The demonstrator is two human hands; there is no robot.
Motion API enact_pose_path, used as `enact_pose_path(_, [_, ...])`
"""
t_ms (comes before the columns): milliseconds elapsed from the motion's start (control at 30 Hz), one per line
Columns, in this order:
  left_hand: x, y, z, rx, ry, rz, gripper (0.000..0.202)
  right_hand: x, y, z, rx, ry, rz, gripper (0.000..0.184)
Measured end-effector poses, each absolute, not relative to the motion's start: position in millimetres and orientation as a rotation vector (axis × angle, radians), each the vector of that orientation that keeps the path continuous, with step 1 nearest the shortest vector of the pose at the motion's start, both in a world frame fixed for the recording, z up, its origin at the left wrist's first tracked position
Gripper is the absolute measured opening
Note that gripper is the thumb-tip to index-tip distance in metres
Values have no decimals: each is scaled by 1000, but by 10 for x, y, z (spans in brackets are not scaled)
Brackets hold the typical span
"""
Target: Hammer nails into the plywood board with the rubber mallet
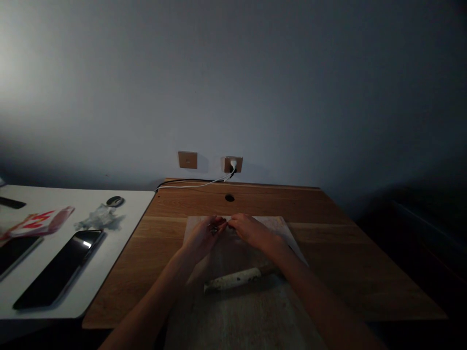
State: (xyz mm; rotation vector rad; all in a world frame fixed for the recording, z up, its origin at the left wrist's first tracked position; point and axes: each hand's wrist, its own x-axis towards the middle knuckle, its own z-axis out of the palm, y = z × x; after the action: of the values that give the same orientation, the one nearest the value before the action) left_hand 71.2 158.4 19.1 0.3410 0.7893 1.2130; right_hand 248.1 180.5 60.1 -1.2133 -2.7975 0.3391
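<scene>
Both my hands meet over the far end of a pale wooden board (233, 321). My left hand (207, 232) is cupped with curled fingers around something small and dark with shiny bits, too dim to name. The fingertips of my right hand (246, 227) are pinched together against the left fingertips; what lies between them, if anything, is hidden. Nearer me, a stick-like tool (233, 280) lies across the board. Its left part is whitish with dark spots, and its brown right end passes beneath my right forearm.
The board rests on a wooden table (346, 262) against a wall. Cables run from a wall socket (233, 164) along the back edge. On the white table (120, 214) at left are a black phone (60, 270), crumpled clear plastic (101, 217), a red-and-white packet (42, 221) and a small round item (115, 201).
</scene>
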Motion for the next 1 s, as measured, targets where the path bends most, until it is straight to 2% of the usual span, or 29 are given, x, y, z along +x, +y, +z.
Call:
enact_pose_path(267, [806, 1510, 247, 276, 662, 1142, 33, 2353, 1692, 905, -1024, -2619, 497, 20])
enact_pose_path(433, [926, 1455, 220, 201, 613, 1176, 29, 2320, 1626, 929, -952, -2516, 599, 25])
enact_pose_path(667, [984, 1422, 172, 231, 701, 1073, 25, 2480, 1559, 997, -1014, -2362, 560, 29])
enact_pose_path(800, [960, 1407, 153, 540, 786, 987, 16, 2671, 1421, 1073, -1078, -2194, 507, 25])
enact_pose_path(1000, [1001, 1363, 193, 1481, 969, 692, 24, 3176, 1115, 852, -1224, -1916, 515, 27])
